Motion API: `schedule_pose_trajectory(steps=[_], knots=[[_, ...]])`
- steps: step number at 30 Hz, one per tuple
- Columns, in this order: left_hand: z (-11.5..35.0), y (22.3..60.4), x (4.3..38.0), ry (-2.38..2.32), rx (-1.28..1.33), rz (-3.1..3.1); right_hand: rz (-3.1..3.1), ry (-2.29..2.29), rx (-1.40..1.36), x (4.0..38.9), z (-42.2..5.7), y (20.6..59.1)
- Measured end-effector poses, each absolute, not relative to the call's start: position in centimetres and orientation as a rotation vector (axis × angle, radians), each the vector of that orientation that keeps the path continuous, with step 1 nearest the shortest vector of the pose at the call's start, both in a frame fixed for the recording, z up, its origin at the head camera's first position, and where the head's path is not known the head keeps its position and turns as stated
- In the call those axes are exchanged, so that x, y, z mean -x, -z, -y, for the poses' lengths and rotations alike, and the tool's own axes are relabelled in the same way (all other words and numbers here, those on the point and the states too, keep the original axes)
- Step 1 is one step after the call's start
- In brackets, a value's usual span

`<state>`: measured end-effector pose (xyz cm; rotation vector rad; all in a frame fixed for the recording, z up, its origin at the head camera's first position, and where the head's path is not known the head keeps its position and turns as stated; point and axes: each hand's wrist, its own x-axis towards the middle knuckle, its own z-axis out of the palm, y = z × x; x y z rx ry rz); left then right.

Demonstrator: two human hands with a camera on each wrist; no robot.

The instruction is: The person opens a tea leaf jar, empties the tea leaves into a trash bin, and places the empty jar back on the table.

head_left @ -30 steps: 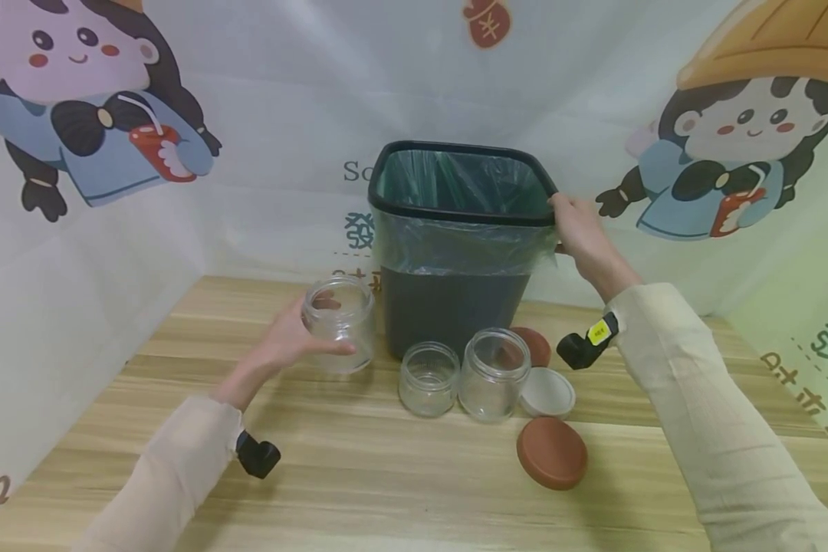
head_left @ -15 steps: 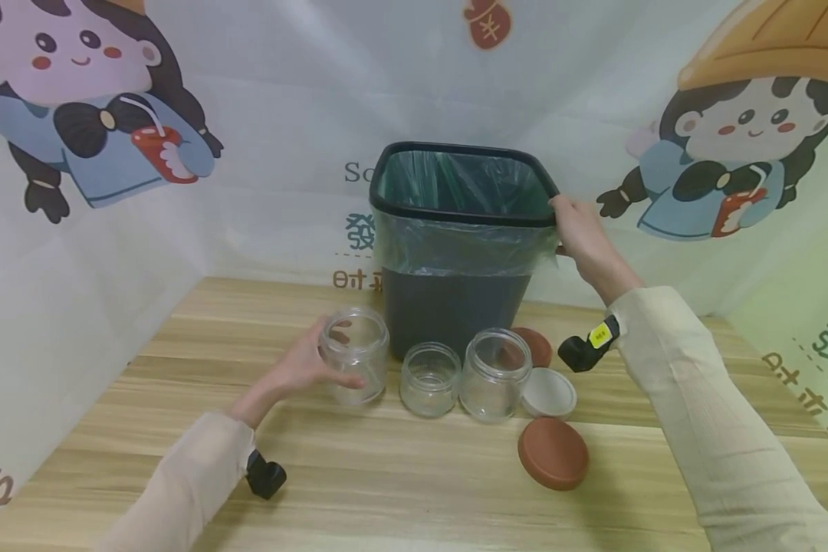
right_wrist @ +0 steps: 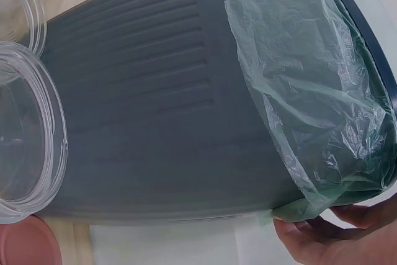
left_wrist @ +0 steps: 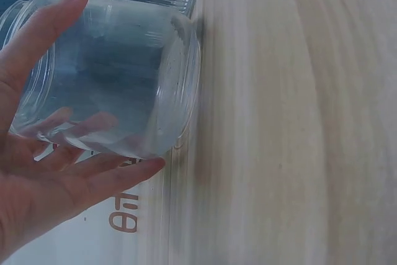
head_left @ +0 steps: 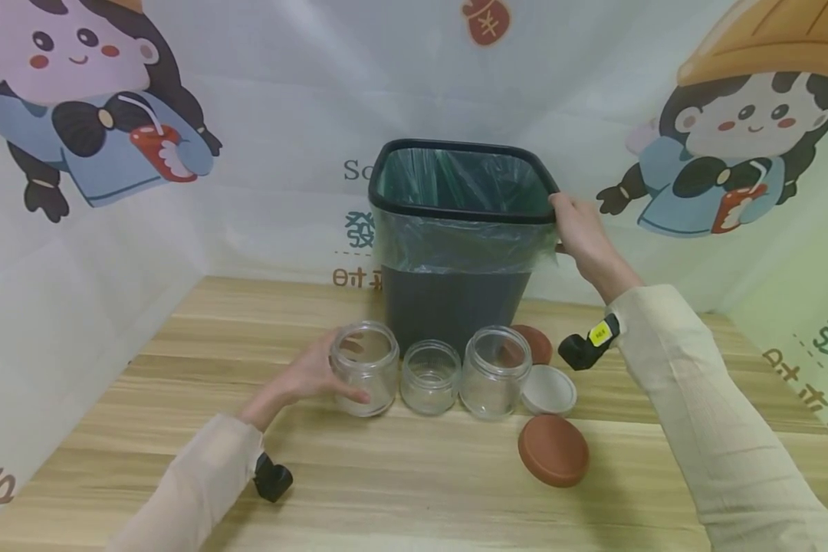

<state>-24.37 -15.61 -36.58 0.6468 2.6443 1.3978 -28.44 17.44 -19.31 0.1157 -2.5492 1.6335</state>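
My left hand (head_left: 310, 373) holds an open clear glass jar (head_left: 376, 383) by its side, thumb in front and fingers behind. In the left wrist view the jar (left_wrist: 111, 85) appears to stand on the wooden table. A shorter glass jar (head_left: 429, 391) is close on its right, and a third glass jar (head_left: 493, 387) comes after that. With my right hand (head_left: 585, 234) I grip the right corner of the dark trash can's (head_left: 448, 299) rim. There, in the right wrist view, the fingers (right_wrist: 298, 240) touch the green plastic liner (right_wrist: 298, 79) folded over it.
Right of the jars lie a white lid (head_left: 548, 391) and a reddish-brown lid (head_left: 553, 452). Another reddish-brown lid (head_left: 534, 346) is partly hidden behind the third jar. A printed cloth (head_left: 276, 153) hangs behind the wooden table (head_left: 386, 491).
My left hand has moved the jar right and down toward the viewer, into line beside the shorter jar. The right hand keeps its place on the trash can.
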Motion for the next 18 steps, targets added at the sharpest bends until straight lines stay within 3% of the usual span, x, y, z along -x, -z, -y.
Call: schedule_pose_trajectory(steps=[18], knots=[[14.89,36.99,24.31,-1.542,-0.643,-2.526,2.572,-1.661,-0.065,28.27,-17.75,19.44]])
